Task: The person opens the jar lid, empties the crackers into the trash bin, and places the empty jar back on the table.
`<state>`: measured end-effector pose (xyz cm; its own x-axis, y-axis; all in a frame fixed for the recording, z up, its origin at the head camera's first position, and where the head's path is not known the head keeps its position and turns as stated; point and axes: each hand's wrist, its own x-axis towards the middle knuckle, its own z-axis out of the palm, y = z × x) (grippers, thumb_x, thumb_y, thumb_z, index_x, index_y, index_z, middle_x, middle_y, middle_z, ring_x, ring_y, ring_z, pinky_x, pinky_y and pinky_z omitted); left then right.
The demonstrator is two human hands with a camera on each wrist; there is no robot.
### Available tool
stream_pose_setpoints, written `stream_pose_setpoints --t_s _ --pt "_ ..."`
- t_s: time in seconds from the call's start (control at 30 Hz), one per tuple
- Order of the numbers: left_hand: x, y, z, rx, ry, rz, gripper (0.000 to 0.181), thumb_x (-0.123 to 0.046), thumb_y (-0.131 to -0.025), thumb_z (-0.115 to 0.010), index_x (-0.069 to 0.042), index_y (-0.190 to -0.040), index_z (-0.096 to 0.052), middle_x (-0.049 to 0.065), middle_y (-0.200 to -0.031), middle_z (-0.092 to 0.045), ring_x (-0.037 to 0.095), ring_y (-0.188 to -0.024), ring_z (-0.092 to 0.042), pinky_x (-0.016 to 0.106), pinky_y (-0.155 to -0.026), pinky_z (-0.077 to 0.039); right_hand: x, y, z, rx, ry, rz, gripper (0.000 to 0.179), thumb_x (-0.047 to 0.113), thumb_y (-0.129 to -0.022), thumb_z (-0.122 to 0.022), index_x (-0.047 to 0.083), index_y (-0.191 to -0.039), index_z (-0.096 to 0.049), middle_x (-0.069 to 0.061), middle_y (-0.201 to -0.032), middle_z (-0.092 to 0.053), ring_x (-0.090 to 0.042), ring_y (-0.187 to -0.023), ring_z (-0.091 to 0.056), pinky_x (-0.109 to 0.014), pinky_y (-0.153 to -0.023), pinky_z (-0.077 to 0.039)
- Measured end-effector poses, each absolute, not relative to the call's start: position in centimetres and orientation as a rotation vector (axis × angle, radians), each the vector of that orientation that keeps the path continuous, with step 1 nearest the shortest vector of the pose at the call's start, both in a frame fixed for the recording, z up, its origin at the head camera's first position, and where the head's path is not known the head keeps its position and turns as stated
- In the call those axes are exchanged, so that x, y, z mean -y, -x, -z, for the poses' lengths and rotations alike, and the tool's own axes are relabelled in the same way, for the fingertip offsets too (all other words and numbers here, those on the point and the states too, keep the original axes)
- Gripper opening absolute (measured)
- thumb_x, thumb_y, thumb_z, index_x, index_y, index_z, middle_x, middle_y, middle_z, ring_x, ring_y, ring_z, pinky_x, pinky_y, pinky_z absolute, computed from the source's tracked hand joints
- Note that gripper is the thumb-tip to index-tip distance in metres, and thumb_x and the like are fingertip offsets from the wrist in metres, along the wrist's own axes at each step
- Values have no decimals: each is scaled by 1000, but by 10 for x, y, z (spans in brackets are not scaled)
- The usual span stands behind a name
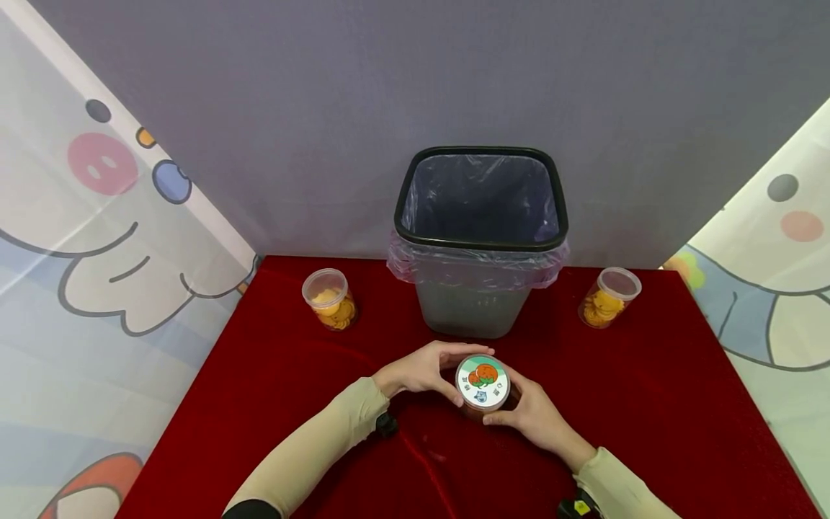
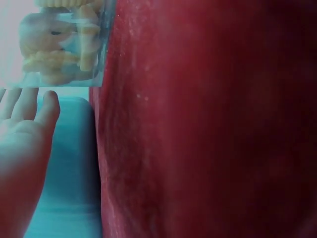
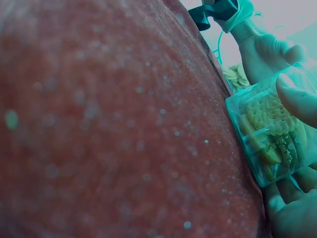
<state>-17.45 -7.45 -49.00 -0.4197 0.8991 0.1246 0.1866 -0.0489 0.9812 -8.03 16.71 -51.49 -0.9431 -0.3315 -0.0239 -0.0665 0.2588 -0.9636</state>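
Note:
A clear plastic jar [image 1: 483, 382] of cookies stands between the two hands, its round lid labelled with orange fruit facing up. My left hand [image 1: 421, 366] wraps its left and back sides, thumb on the near left. From the right, my right hand [image 1: 537, 414] grips the same jar with the thumb in front and fingers behind. In the right wrist view, waffle-patterned cookies show through the jar wall [image 3: 272, 116], and the right thumb [image 3: 297, 101] lies across it. The left wrist view has the left fingers [image 2: 25, 106] beside a cookie-filled jar [image 2: 62, 52].
A grey bin [image 1: 473, 303] with a black rim and a plastic liner stands behind the hands. One cookie jar [image 1: 332, 303] is at the back left, another [image 1: 606, 299] at the back right. Red cloth [image 1: 292, 432] covers the table, and a grey wall [image 1: 292, 108] rises behind.

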Motion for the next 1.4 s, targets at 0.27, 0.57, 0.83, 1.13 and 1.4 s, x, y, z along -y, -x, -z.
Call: stream_pose_setpoints --t_s 0.27,0.57,0.83,1.13,1.4 --pt "74 170 495 -1660 -1145 -1564 80 10 -77 -80 -2 -148 -46 4 -149 -49 19 -135 -47 39 -111 -38 -166 80 516 -2297 355 1753 102 27 -71 -92 7 -153 -36 -9 -149 -47 -25 -136 -44 -16 -102 -39" --pt "74 160 495 -1715 -1079 -1604 81 8 -78 -80 -5 -149 -45 3 -149 -49 17 -134 -48 35 -110 -38 -166 79 517 -2318 352 1745 103 28 -70 -93 7 -153 -37 -8 -148 -48 -23 -134 -46 -17 -102 -40" --pt "73 147 493 -1744 -971 -1695 81 8 -77 -81 -7 -149 -47 1 -149 -50 17 -133 -49 33 -109 -40 -165 79 515 -2308 354 1756 103 28 -70 -92 7 -154 -36 -9 -151 -45 -24 -135 -44 -17 -101 -40" --pt "71 134 492 -1852 -905 -1732 79 1 -77 -84 -9 -148 -48 -1 -145 -53 15 -129 -53 30 -107 -41 -165 79 516 -2315 351 1760 103 29 -69 -93 8 -153 -38 -9 -149 -47 -23 -134 -47 -18 -101 -41" --pt "67 122 492 -1911 -820 -1796 81 3 -77 -83 -4 -149 -46 8 -150 -47 14 -133 -49 29 -108 -40 -165 79 515 -2318 353 1758 102 29 -69 -93 6 -152 -39 -10 -147 -49 -24 -133 -47 -18 -101 -42"
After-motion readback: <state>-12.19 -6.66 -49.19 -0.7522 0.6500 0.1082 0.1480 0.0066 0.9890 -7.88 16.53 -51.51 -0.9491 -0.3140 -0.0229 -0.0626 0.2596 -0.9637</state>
